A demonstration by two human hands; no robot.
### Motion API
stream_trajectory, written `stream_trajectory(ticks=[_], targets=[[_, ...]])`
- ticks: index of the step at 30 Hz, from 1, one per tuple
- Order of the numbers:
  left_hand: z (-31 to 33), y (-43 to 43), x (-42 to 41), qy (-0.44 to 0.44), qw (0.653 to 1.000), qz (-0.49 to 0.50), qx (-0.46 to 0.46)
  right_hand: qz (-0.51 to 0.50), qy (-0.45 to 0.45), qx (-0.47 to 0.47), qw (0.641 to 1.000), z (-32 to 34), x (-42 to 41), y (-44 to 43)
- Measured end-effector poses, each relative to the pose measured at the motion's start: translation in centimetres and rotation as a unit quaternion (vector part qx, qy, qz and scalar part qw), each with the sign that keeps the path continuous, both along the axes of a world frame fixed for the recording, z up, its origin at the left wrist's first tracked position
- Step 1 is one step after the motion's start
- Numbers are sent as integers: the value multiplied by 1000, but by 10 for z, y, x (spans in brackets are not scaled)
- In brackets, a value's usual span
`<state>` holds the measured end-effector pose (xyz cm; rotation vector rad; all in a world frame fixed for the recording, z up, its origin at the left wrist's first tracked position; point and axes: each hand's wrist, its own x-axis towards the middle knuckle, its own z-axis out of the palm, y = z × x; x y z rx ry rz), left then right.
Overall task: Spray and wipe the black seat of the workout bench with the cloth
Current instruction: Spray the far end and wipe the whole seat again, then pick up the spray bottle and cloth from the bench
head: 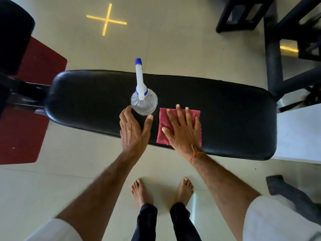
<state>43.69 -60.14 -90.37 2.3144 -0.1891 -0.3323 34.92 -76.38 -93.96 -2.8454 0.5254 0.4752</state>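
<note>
Fingers (179,115) of the right hand (182,131) lie straight and spread, flat on top of the red cloth (163,117), with the palm over its near edge. They curl round nothing; the hand simply rests on the fabric. An orange thread (195,152) circles that wrist.

The cloth lies flat on the black seat (225,110) of the workout bench, near the seat's near edge and a little right of its middle. The seat runs left to right across the view.

Just left of the cloth stands the spray bottle (144,103), upright on the seat, clear-bodied with a white and blue spray head (139,75) pointing to the far side. The left hand (133,131) is spread open at the bottle's near-left side, its fingers gently curved on the left and its thumb (149,120) at the near side. Whether they touch the bottle I cannot tell; they are not closed round it.

2 bare feet (141,190) stand on the pale floor (173,40) near the bench. A yellow cross (106,20) marks the floor on the far side, a dark red mat (26,110) lies at the left, and a black frame (272,49) stands at the far right.
</note>
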Motion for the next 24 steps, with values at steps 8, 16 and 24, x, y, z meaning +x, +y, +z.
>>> stream_trajectory(ticks=[8,16,24], targets=[[33,-41,36,-11,992,40,-121,-19,-61,-7,998,22,19,-37],[47,-53,43,11,986,85,-146,-66,-95,146,983,40,27,-53],[102,-50,4,3,988,73,-136,-250,-152,458,840,111,-7,-56]])
